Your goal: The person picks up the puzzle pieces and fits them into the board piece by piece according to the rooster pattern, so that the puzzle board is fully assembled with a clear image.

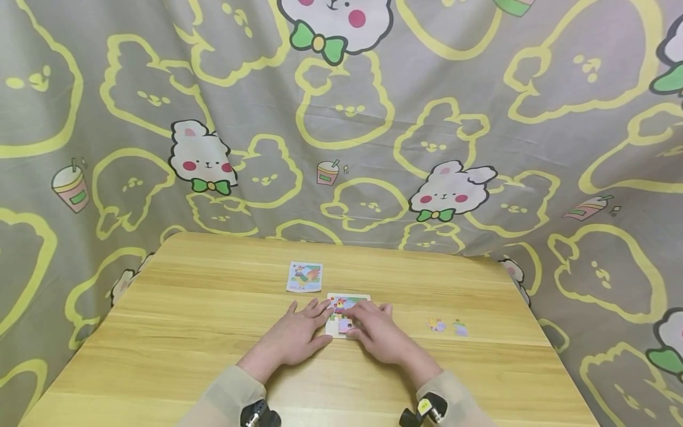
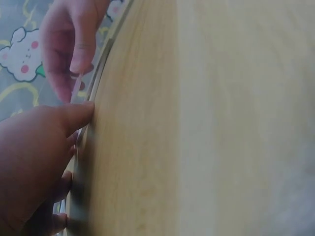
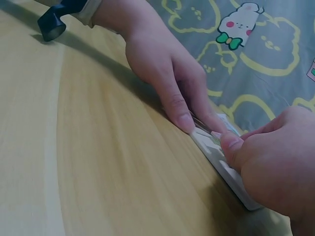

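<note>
A small jigsaw puzzle board [image 1: 348, 296] with a white border lies on the table, partly filled with colourful pieces and partly covered by the hands. My left hand [image 1: 299, 333] rests at its left side, fingers extended, thumb and fingertips touching the edge, as the right wrist view also shows on the board [image 3: 227, 172]. Over the board's right part, my right hand [image 1: 383, 337] pinches a pinkish-purple puzzle piece [image 1: 345, 325] at the lower area. The left wrist view shows this piece [image 2: 77, 87] edge-on and tilted between thumb and fingers.
Two loose puzzle pieces, one with yellow and purple [image 1: 436, 324] and one green and purple [image 1: 460, 328], lie to the right on the wooden table [image 1: 213, 284]. A square picture card [image 1: 305, 277] lies behind the board. A patterned curtain [image 1: 363, 160] hangs at the table's far edge.
</note>
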`<move>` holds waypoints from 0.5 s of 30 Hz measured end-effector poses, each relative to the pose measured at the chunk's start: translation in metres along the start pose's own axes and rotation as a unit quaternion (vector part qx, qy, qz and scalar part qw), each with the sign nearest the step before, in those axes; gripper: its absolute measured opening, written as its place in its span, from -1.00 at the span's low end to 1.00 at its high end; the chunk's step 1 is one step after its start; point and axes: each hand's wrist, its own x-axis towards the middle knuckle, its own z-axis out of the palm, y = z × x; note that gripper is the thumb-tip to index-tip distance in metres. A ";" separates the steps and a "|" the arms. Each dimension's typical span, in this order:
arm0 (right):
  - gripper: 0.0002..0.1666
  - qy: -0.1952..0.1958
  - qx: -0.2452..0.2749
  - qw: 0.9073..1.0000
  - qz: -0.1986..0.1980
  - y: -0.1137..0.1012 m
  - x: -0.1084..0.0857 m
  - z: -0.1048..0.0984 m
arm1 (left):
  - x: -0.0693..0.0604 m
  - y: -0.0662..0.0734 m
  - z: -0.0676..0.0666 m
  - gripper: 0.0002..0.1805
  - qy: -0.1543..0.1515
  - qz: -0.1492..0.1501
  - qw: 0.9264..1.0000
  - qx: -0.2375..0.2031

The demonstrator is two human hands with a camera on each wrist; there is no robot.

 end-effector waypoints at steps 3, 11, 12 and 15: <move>-0.47 0.001 -0.008 1.000 -0.004 -0.001 0.004 0.004 | 0.000 0.000 0.000 -0.29 0.000 -0.001 1.000 -0.004; -0.43 -0.017 -0.022 1.000 0.011 -0.003 0.010 0.011 | 0.001 -0.001 0.002 -0.28 0.002 0.002 1.000 0.002; -0.43 -0.017 -0.023 1.000 0.013 -0.003 0.010 0.012 | 0.001 -0.001 0.002 -0.28 0.003 0.001 1.000 0.002; -0.43 -0.017 -0.024 0.999 0.016 -0.004 0.012 0.013 | 0.000 -0.001 0.002 -0.28 0.004 0.001 1.000 0.002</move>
